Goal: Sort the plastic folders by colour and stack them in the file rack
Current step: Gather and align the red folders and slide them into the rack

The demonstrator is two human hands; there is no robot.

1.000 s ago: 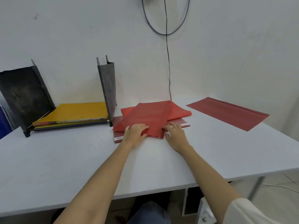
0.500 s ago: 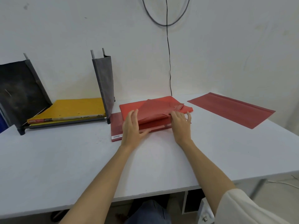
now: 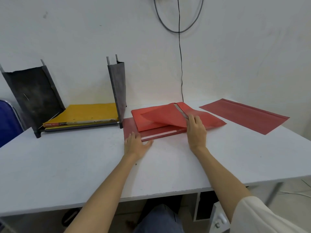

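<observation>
Left hand (image 3: 137,145) has slid to red folders' (image 3: 161,121) near-left corner, lying flat, released; right hand (image 3: 196,130) is grasping the lifted red cover.

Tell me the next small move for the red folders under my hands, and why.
Probably press the lifted red cover flat with the right hand, while the left hand steadies the dark red folder underneath. The pile looks skewed and one sheet curls up, so squaring it first should make it easier to move beside the file rack.
</observation>
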